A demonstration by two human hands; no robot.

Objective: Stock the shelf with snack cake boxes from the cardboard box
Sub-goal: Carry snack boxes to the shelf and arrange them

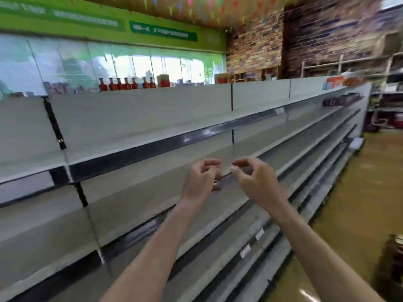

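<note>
- Reaching out in front of the shelving, the left hand (201, 182) and the right hand (255, 182) hang side by side in the air, close together but not touching.
- The left grip is loosely curled, fingers bent inward, holding nothing.
- The right grip is likewise loosely curled and holds nothing, its thumb and forefinger near each other with a gap between.
- Just beyond both grips runs the long grey shelf (152, 127), tiered in several levels with dark price rails along the front edges; the boards next to the hands are bare.
- Neither the snack cake boxes nor the cardboard box can be made out near the grips; the frame is motion-blurred.
- Far above and to the left of the grips, on top of the shelving, stands a row of red bottles (127, 83), with a red-and-white carton (163, 80) just to their right.
- Well to the right of the grips and higher, at the far end of the shelving, sit some dark purple packages (340, 100), too blurred to name more closely.
- Below and to the right of the right grip lies the yellowish floor (359, 214).
- At the lower right edge, a dark brown object (392, 258) stands on the floor; what it is I cannot tell.
</note>
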